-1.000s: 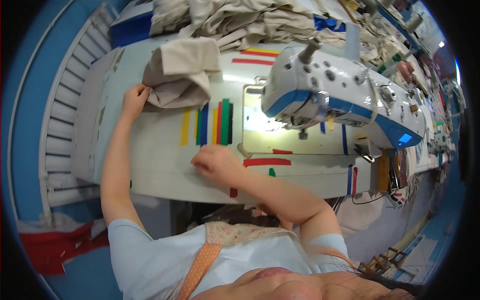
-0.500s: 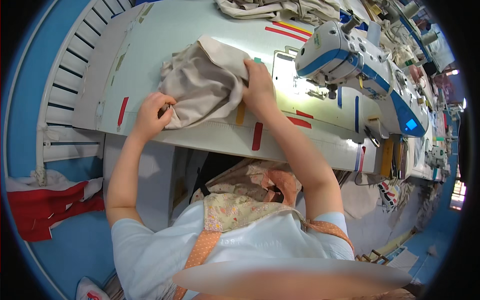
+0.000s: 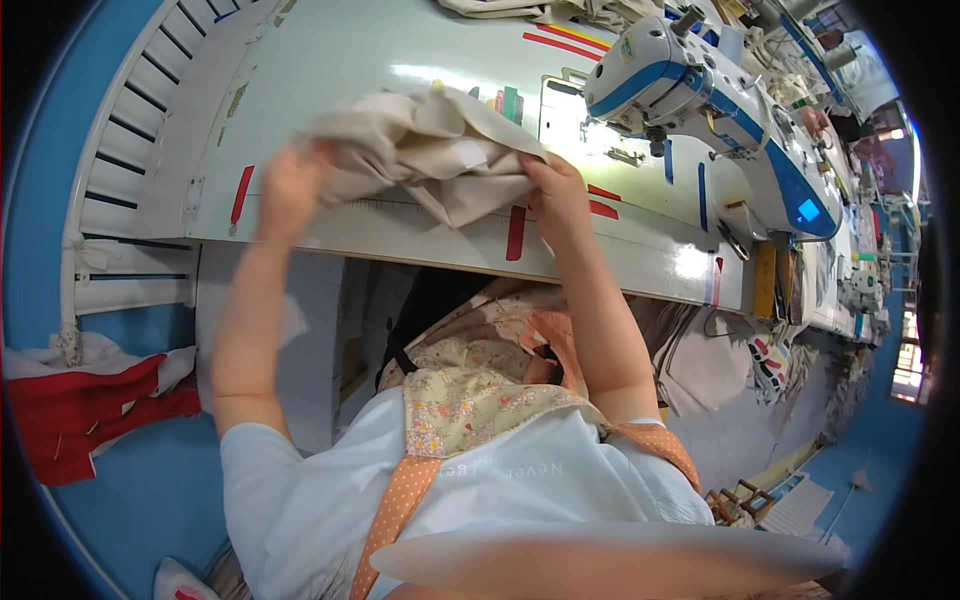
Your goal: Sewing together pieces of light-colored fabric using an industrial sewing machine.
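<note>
A beige cloth (image 3: pixel 430 150), bunched and folded, is stretched between my two hands over the white sewing table (image 3: pixel 400 235). My right hand (image 3: pixel 560 190) pinches its right corner, thumb on the near side. My left hand (image 3: pixel 290 190) is at the cloth's left end, closed on it, though blurred by motion. A small white patch, perhaps a label, shows on the cloth's middle. To the right of my right hand stands a white and blue sewing machine (image 3: pixel 690 100), its lit needle area apart from the cloth.
More beige cloth (image 3: pixel 560 12) lies at the table's far edge. Red tape strips (image 3: pixel 515 233) mark the tabletop. Dark snips (image 3: pixel 735 240) rest near the right front edge. A white slatted rail (image 3: pixel 120 150) borders the left side, with red and white cloth (image 3: pixel 90 410) hanging below.
The cloth has been lifted and pulled wider between my hands, its folds shifted. My left hand has moved slightly up and left, my right hand to the right. Colored items behind the cloth are now uncovered.
</note>
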Available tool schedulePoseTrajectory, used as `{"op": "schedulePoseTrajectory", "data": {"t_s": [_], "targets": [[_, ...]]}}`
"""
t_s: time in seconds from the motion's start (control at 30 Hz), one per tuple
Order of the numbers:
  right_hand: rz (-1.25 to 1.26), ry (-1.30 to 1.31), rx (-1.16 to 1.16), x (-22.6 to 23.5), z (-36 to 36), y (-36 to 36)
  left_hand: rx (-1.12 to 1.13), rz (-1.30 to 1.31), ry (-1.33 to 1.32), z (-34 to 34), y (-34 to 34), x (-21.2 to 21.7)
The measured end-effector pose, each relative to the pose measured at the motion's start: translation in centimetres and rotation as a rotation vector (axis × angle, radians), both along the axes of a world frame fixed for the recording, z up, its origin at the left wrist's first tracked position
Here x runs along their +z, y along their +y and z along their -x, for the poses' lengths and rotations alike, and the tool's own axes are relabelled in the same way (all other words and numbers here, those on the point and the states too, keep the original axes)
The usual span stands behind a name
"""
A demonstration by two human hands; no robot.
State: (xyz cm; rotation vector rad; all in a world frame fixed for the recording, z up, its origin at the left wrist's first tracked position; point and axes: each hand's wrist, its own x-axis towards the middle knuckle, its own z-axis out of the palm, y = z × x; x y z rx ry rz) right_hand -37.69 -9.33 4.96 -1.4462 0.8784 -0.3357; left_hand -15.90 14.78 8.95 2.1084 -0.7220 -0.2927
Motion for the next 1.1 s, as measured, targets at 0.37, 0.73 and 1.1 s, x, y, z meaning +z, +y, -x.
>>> {"op": "schedulePoseTrajectory", "data": {"t_s": [0.37,0.73,1.1], "targets": [[-0.719,-0.724,-0.275,0.1,5.4,1.0,-0.213,0.125,-0.097,-15.6,-0.3,5.6],[-0.654,-0.584,-0.399,-0.5,5.4,0.6,-0.523,0.155,-0.764,1.2,-5.1,1.9],[-1.125,-0.802,0.084,-3.6,6.6,0.2,-0.329,0.085,-0.588,3.4,-2.0,-3.8]]}}
